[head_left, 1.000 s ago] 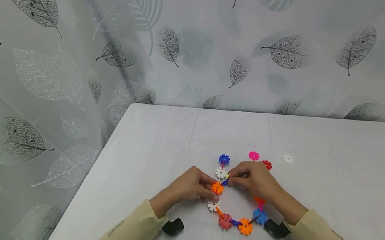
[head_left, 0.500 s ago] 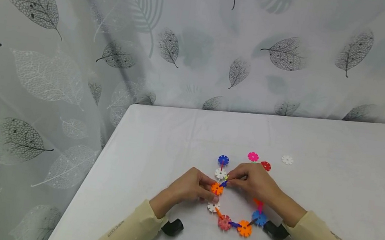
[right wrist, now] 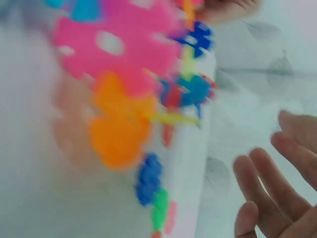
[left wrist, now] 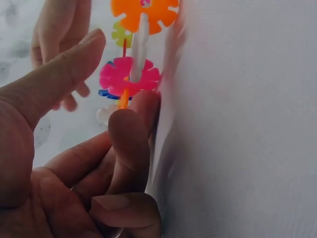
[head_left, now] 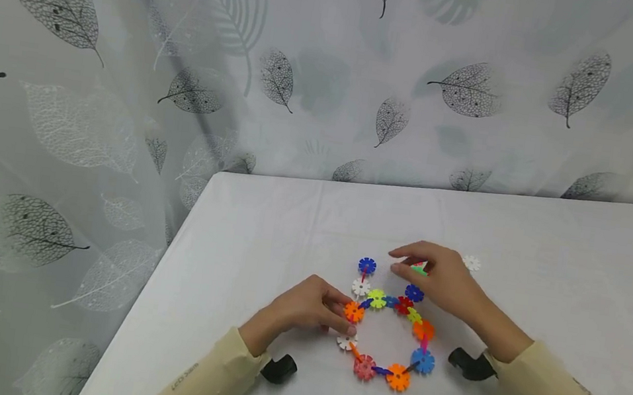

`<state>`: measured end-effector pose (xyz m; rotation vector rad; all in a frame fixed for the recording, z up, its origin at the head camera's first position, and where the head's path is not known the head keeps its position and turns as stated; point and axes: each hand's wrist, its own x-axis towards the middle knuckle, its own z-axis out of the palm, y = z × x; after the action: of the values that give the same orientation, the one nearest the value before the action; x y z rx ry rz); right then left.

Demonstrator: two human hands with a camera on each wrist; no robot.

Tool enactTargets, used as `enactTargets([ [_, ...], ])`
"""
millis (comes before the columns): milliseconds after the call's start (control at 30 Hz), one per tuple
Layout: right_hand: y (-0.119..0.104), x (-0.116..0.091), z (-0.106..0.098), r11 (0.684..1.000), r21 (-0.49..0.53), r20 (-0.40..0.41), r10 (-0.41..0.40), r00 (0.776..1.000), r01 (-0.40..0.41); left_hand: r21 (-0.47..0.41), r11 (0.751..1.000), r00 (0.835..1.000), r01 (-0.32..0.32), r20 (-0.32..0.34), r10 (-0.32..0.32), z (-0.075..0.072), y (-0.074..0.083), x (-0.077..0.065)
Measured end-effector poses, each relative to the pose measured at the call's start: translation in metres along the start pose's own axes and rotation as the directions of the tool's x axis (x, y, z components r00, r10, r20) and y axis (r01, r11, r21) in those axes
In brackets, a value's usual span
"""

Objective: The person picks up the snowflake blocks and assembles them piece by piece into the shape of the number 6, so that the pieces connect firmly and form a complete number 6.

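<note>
Interlocking flower-shaped discs form a ring on the white table. Its left side has an orange disc and a white disc. My left hand grips the ring here, fingers by the orange disc and thumb over the white one. In the left wrist view, curled fingers sit right at a pink disc. My right hand hovers above the ring's far side, fingers parted, holding nothing; the right wrist view shows its fingertips apart from the discs. It partly covers a green disc.
A branch with a white disc and a blue disc extends from the ring's far left. Another blue disc lies at the far right. A loose white disc lies beyond my right hand. A leaf-patterned curtain hangs behind the table.
My right hand has let go of the ring's upper left and moved up and right, uncovering a yellow-green disc and the ring's far side. My left hand has stayed almost in place.
</note>
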<state>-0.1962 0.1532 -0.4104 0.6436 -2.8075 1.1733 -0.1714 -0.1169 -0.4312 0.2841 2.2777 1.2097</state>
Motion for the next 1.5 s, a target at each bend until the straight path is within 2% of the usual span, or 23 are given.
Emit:
enactTargets([
  [133, 0.002, 0.002, -0.017, 1.000, 0.025, -0.141, 0.014, 0.990, -0.010, 0.044, 0.997, 0.997, 0.058, -0.045, -0.056, -0.004, 0.004, 0.001],
  [267, 0.005, 0.001, -0.029, 0.995, 0.083, -0.218, 0.065, 0.974, -0.048, 0.062, 0.994, 0.990, 0.089, -0.111, -0.081, -0.007, 0.006, 0.007],
  [400, 0.010, -0.001, -0.034, 0.989, 0.125, -0.243, 0.103, 0.964, -0.075, 0.030, 0.997, 0.987, 0.072, -0.146, -0.067, -0.007, 0.007, 0.016],
  [667, 0.023, 0.001, -0.038, 0.977, 0.171, -0.271, 0.170, 0.947, -0.126, 0.014, 0.998, 0.988, 0.064, -0.145, -0.062, -0.004, 0.008, 0.026],
  [1067, 0.047, 0.001, -0.042, 0.938, 0.240, -0.245, 0.307, 0.920, -0.249, 0.015, 0.999, 0.989, 0.039, -0.146, -0.036, 0.000, 0.011, 0.029],
  [1300, 0.059, 0.002, -0.041, 0.908, 0.244, -0.177, 0.386, 0.905, -0.340, -0.007, 1.000, 0.987, 0.005, -0.158, -0.006, 0.001, 0.009, 0.032],
  [1500, 0.070, 0.001, -0.040, 0.906, 0.161, -0.059, 0.405, 0.912, -0.392, -0.009, 1.000, 0.986, 0.016, -0.164, -0.017, 0.002, 0.007, 0.033],
])
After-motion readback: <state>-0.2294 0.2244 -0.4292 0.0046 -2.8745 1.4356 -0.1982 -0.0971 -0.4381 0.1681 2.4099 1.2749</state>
